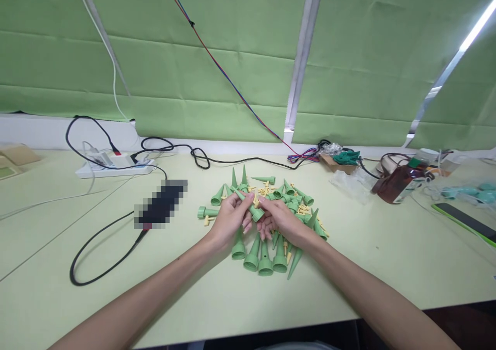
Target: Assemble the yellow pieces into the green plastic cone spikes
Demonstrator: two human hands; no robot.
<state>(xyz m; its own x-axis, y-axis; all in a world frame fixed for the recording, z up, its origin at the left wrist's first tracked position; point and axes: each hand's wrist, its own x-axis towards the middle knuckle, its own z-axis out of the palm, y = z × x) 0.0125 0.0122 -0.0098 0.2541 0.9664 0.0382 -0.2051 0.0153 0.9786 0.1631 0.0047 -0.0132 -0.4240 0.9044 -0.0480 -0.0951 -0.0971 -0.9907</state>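
Observation:
My left hand is closed on a green plastic plant watering spike, its wide threaded end pointing down and right. Thumb and fingers of my right hand pinch a small yellow valve piece against the side of that spike. Whether the valve sits in the spike's hole or only touches it, I cannot tell. Around both hands lie several more green spikes, some standing on their wide ends. Loose yellow valve pieces are scattered among them, partly hidden by my hands.
To the left are a blurred-out dark device on a black cable and a white power strip. On the right stand a brown bottle, a plastic bag and a green-edged phone. Cables run along the back wall.

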